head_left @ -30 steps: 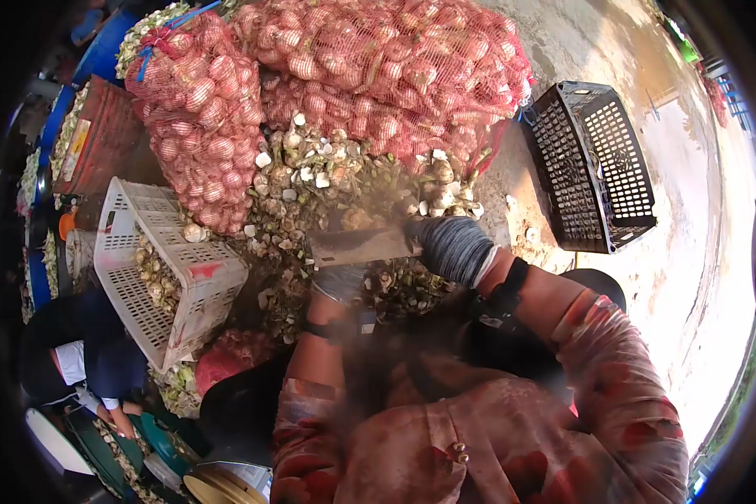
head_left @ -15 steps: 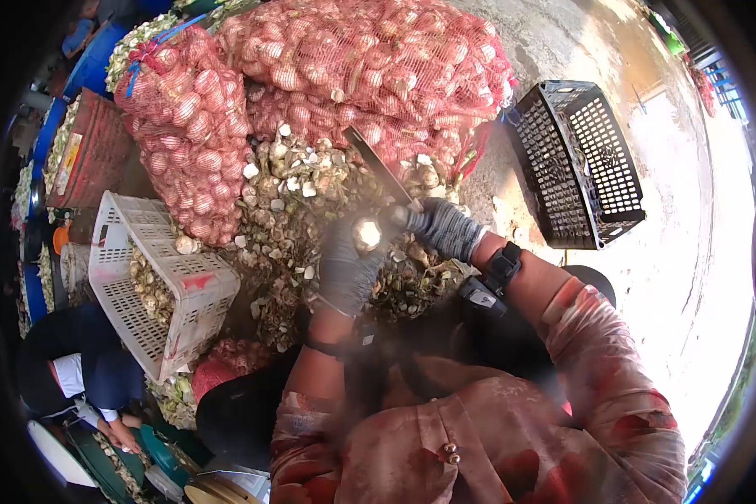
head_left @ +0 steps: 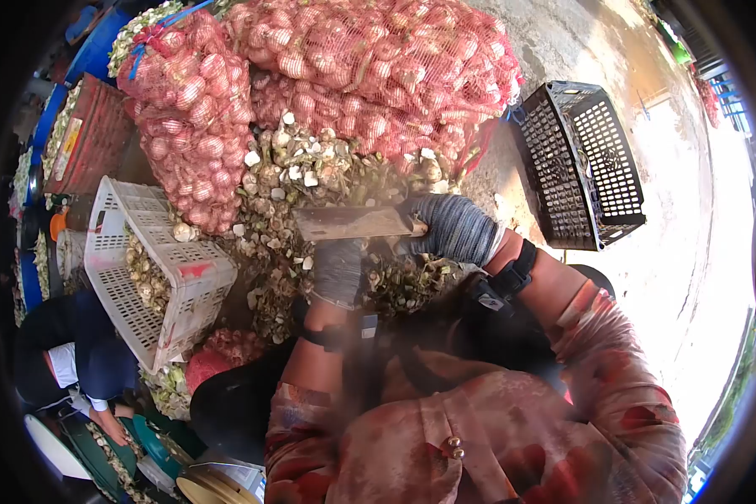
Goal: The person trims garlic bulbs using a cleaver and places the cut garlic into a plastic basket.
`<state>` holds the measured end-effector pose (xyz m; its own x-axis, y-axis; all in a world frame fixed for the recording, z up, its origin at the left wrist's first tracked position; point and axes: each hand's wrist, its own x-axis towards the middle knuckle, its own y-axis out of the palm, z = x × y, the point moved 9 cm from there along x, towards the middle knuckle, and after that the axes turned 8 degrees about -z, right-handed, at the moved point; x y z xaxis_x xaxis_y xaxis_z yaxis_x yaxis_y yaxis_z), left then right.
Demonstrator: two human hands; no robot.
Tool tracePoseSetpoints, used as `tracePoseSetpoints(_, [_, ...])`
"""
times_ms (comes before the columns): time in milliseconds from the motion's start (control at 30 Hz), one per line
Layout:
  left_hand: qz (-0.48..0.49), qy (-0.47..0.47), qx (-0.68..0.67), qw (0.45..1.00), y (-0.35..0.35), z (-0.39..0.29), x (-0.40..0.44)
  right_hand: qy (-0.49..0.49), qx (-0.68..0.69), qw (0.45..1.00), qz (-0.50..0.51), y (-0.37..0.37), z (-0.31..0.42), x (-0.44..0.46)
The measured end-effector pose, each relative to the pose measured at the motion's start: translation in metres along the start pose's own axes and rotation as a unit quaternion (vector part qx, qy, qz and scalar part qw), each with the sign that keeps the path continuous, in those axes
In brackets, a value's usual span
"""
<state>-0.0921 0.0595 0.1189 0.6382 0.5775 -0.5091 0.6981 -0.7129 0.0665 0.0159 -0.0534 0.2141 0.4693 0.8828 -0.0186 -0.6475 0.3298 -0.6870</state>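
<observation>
My right hand (head_left: 458,227), in a grey knit glove, is closed round the handle end of a broad-bladed knife (head_left: 357,223). The blade lies level, its flat side up, pointing left across the fingers of my left hand (head_left: 338,273). That hand wears a grey glove too; its fingers, and anything in them, are hidden behind the blade. Beneath both hands spreads a heap of garlic trimmings (head_left: 281,244), with pale cut pieces and whole bulbs among the dry skins and stalks.
Red mesh sacks of garlic (head_left: 378,67) lie beyond the heap, and another sack (head_left: 189,126) leans at left. A tipped white crate (head_left: 197,277) holds bulbs. At right stands a black crate (head_left: 580,164). Another person's hand (head_left: 109,424) is at lower left.
The knife has swung from pointing up and away to lying level across my left hand. The cut garlic bulb seen in my left hand before is now out of sight behind the blade.
</observation>
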Motion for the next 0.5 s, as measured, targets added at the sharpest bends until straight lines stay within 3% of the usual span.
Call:
tracePoseSetpoints(100, [-0.049,0.193,0.124,0.972,-0.023,-0.027,-0.003,0.054,-0.103,0.992,0.05,0.016,-0.031,0.001])
tracePoseSetpoints(133, [-0.059,0.161,0.03,0.985,-0.043,-0.022,0.003,0.077,-0.124,0.987,0.073,0.023,-0.052,0.002])
tracePoseSetpoints(167, [-0.067,0.119,-0.16,0.978,-0.076,-0.028,0.013,0.099,-0.147,0.98,0.094,0.024,-0.07,0.003])
tracePoseSetpoints(200, [-0.08,0.085,-0.346,0.931,-0.109,-0.033,0.022,0.143,-0.19,0.965,0.109,0.02,-0.088,0.002])
tracePoseSetpoints(233, [0.023,0.172,-0.443,0.88,-0.147,-0.062,0.028,0.052,-0.211,0.975,0.038,0.0,-0.072,-0.001])
tracePoseSetpoints(300, [-0.032,0.138,-0.615,0.775,-0.18,-0.098,0.002,0.152,0.005,0.984,-0.089,-0.026,-0.085,-0.007])
tracePoseSetpoints(333, [-0.031,0.131,-0.613,0.778,-0.18,-0.096,0.012,0.174,0.022,0.978,-0.113,-0.041,-0.077,-0.005])
tracePoseSetpoints(400, [-0.18,0.177,-0.479,0.841,-0.19,-0.085,0.035,0.223,0.107,0.958,-0.142,-0.048,-0.084,0.001])
tracePoseSetpoints(467, [-0.139,0.16,-0.22,0.952,-0.107,-0.05,0.066,0.216,0.09,0.96,-0.156,-0.048,-0.092,0.002])
tracePoseSetpoints(500, [-0.066,0.135,-0.088,0.985,-0.061,-0.013,0.089,0.202,0.07,0.962,-0.169,-0.052,-0.094,0.004])
